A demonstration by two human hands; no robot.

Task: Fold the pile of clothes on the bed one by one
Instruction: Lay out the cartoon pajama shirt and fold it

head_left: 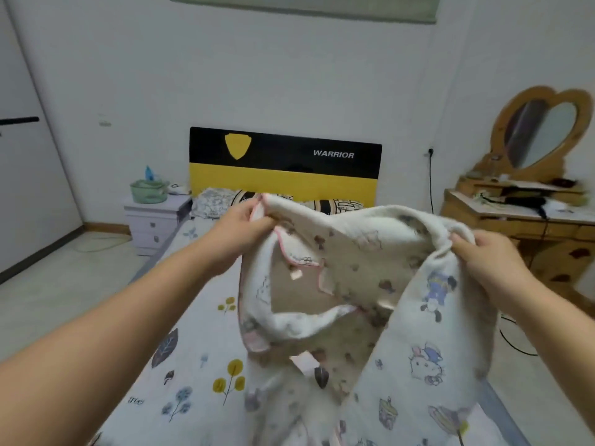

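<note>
Garment (pixel 370 278) in both closed grips

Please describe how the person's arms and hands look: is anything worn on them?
Both forearms are bare, with no sleeves in view. The left hand and the right hand wear no gloves. No watch, bracelet or ring can be seen on them.

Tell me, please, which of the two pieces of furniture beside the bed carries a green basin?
The pale lilac nightstand left of the headboard; a green basin sits on top. The wooden dressing table on the right carries a heart-shaped mirror instead.
</note>
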